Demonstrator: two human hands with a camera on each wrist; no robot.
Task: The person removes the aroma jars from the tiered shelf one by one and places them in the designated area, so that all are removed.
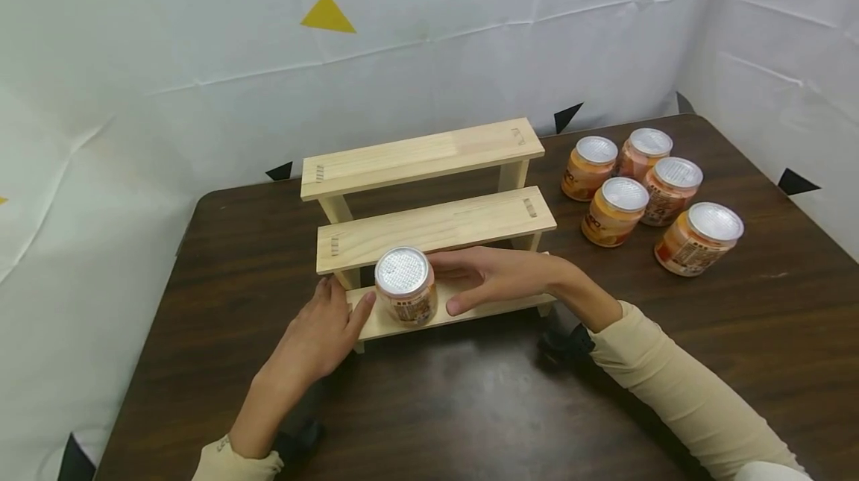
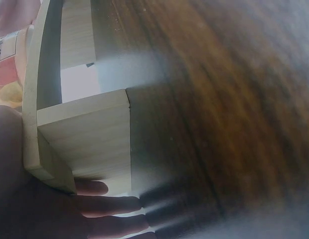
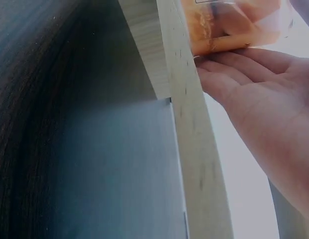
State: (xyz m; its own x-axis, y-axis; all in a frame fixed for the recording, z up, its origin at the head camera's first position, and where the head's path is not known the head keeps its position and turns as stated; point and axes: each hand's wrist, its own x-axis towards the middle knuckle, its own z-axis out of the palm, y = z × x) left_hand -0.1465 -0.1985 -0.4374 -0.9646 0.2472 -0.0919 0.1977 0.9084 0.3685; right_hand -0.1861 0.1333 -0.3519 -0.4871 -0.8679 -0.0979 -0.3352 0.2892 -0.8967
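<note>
A jar [image 1: 406, 294] with a silver lid and an orange label stands upright on the lowest board [image 1: 470, 300] of a three-step wooden rack [image 1: 436, 224], near its left end. My right hand [image 1: 499, 277] reaches over this board from the right. Its fairly straight fingers touch the jar's right side, and the thumb stays apart from it. At the board's left end rests my left hand [image 1: 315, 332], its fingers extended past the end and its thumb close to the jar. In the left wrist view these fingers [image 2: 109, 205] show beside the rack's leg [image 2: 89, 139].
Several similar jars [image 1: 624, 205] stand on the dark wooden table [image 1: 772, 317] to the right of the rack. White sheeting [image 1: 429, 78] with yellow and black triangles encloses the back and sides.
</note>
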